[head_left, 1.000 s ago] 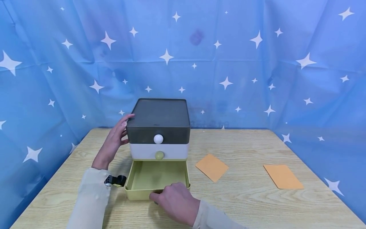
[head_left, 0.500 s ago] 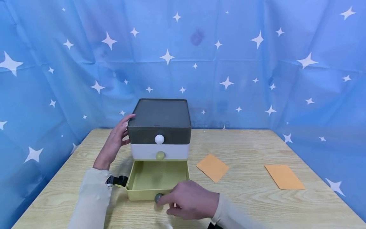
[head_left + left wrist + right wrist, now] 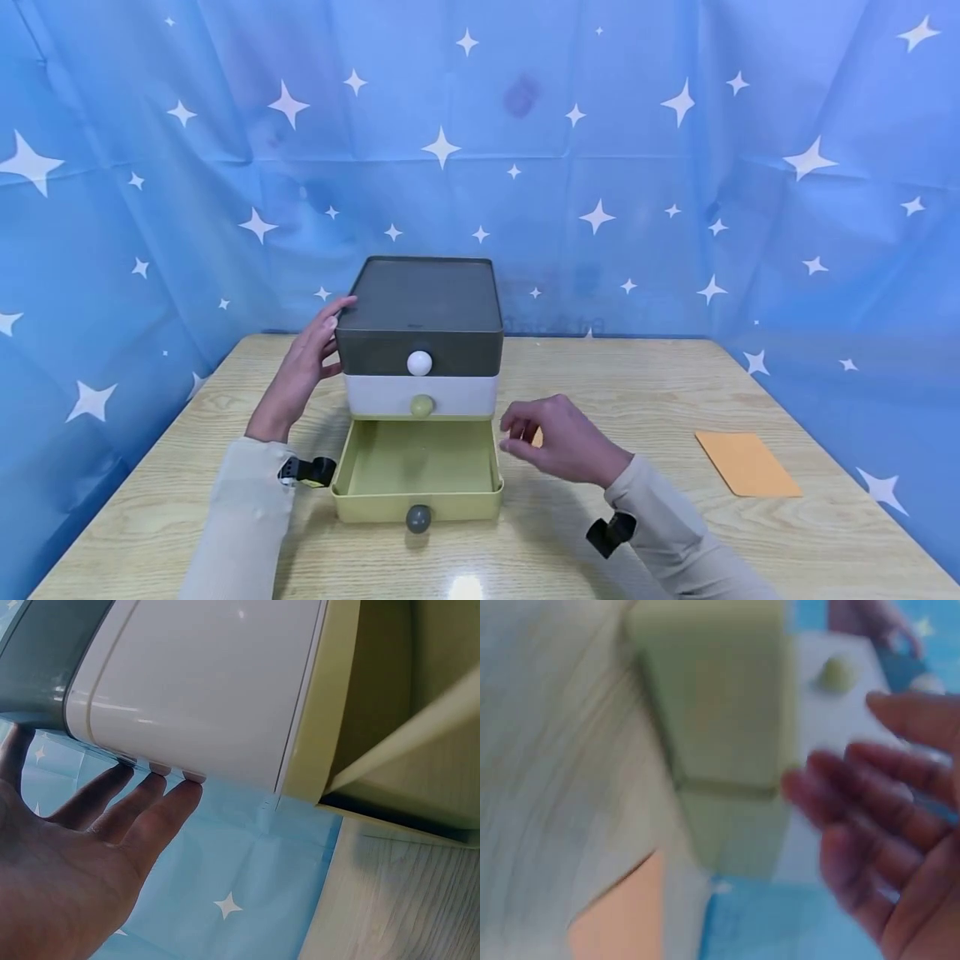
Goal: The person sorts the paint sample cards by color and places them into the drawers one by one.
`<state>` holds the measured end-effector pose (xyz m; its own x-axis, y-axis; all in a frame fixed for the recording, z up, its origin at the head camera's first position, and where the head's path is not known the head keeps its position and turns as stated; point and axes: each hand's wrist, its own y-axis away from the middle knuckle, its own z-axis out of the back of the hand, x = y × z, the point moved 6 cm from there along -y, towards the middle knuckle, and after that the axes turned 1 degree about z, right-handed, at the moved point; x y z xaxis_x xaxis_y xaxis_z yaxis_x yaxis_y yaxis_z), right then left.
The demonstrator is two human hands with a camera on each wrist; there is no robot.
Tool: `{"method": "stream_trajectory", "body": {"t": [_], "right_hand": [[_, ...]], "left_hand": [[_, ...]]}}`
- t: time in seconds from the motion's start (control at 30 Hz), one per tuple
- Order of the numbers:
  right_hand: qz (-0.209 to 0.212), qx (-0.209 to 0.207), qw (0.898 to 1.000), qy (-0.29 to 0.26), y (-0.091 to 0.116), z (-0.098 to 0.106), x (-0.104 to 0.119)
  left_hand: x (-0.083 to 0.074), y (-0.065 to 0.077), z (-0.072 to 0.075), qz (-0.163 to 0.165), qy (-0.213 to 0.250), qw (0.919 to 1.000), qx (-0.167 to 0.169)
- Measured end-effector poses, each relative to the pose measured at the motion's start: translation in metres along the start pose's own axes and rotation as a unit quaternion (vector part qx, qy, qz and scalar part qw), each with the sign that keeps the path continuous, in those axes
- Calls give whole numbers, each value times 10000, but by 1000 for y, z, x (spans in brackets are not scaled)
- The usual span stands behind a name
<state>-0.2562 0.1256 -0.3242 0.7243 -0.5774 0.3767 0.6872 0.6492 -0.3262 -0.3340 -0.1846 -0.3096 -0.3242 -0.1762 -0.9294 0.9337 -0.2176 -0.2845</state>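
Note:
A small stacked drawer cabinet (image 3: 427, 354) has a dark grey top tier and a white middle tier (image 3: 202, 690). Its olive-green bottom drawer (image 3: 367, 508) is pulled out, showing a bare inside and a dark grey knob (image 3: 418, 518). My left hand (image 3: 300, 371) rests its extended fingertips on the cabinet's left side. To the right of the drawer, my right hand (image 3: 570, 442) hovers with loosely bent fingers and nothing in its grasp. Beneath it lies an orange paper square (image 3: 626, 915), mostly hidden by the hand in the head view.
A second orange sheet (image 3: 748, 464) lies farther right on the wood-grain table (image 3: 630, 375). Behind and at both sides hangs a blue curtain (image 3: 555, 200) with white stars.
My right hand has let go of the bottom drawer's knob and moved up and right, over the nearer orange paper. The left hand stays on the cabinet; the drawer remains out.

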Motion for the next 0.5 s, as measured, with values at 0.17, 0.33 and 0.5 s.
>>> {"method": "stream_trajectory", "body": {"t": [0.17, 0.33, 0.5], "right_hand": [[-1203, -166, 9856, 1176, 9, -7, -42], [-2124, -26, 9609, 1775, 19, -15, -74], [-2730, 506, 9419, 1890, 26, -23, -92]], "left_hand": [[0, 0, 0, 13, 37, 10000, -6], [1, 0, -1, 37, 19, 10000, -16], [2, -1, 0, 43, 14, 10000, -34]]}}
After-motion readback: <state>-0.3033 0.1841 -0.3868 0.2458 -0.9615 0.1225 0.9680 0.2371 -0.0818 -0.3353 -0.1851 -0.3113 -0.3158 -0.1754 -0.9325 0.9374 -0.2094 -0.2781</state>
